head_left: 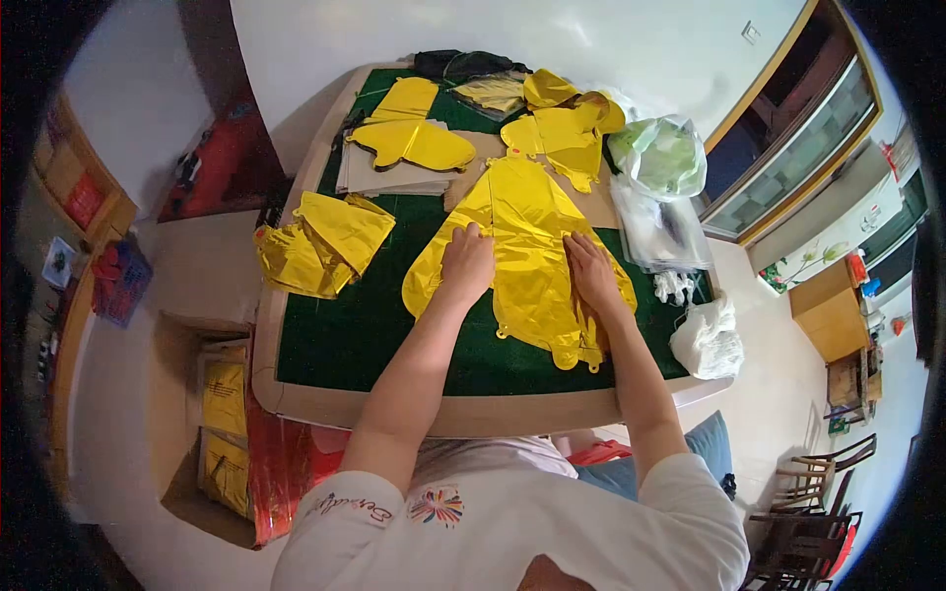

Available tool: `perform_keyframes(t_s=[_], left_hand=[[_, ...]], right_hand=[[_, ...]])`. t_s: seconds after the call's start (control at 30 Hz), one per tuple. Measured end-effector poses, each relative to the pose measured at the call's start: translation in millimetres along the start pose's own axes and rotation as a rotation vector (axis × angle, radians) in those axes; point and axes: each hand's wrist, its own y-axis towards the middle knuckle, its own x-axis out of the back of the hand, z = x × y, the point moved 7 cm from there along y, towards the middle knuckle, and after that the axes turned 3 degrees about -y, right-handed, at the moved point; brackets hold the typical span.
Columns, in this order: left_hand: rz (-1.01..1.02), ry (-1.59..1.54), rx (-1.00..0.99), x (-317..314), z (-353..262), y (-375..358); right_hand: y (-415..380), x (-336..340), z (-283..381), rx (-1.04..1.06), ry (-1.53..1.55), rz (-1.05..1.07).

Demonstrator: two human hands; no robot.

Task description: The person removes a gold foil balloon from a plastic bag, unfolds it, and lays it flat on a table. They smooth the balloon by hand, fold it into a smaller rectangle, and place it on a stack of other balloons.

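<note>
A large flat gold foil sheet [527, 261] with rounded lobes and small tabs lies on the green table surface in front of me. My left hand [467, 260] rests on its left part, with the fingers curled together at a fold. On the right part lies my right hand [591, 268], its fingers stretched out flat over the foil. A crumpled folded gold foil piece [325, 243] is to the left. Behind it, another gold foil piece [414, 144] lies on a stack of flat sheets [384, 180].
More gold foil [567, 128] and a black bag [471, 65] lie at the table's back. Clear plastic bags [662, 231], a bag with green contents [660, 158] and a white bundle [708, 338] are at the right. A cardboard box [177, 424] stands lower left.
</note>
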Motion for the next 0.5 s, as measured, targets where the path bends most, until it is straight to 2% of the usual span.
perform_keyframes(t_s=[0.17,0.27,0.33,0.37,0.43,0.5], left_hand=[[-0.005,0.016,-0.032,-0.5,-0.3,0.6],[-0.044,0.009,-0.069,4.0,-6.2,1.4],[-0.179,-0.111,-0.069,22.2,-9.9,1.0],[-0.181,-0.103,-0.078,23.4,-10.5,3.7],[-0.421,-0.121,-0.134,40.5,-12.3,-0.4],[-0.453,-0.148,-0.144,42.4,-13.7,-1.7]], right_hand=[[-1.1,-2.0,-5.1,0.021,0.017,-0.038],[-1.6,17.1,-14.9,-0.014,0.149,-0.174],[-6.2,51.3,-22.0,-0.097,0.334,-0.348],[-13.8,65.2,-23.9,-0.1,0.313,-0.473],[-30.6,85.2,-31.8,-0.206,0.3,-0.514],[-41.3,91.9,-54.4,-0.22,0.202,-0.616]])
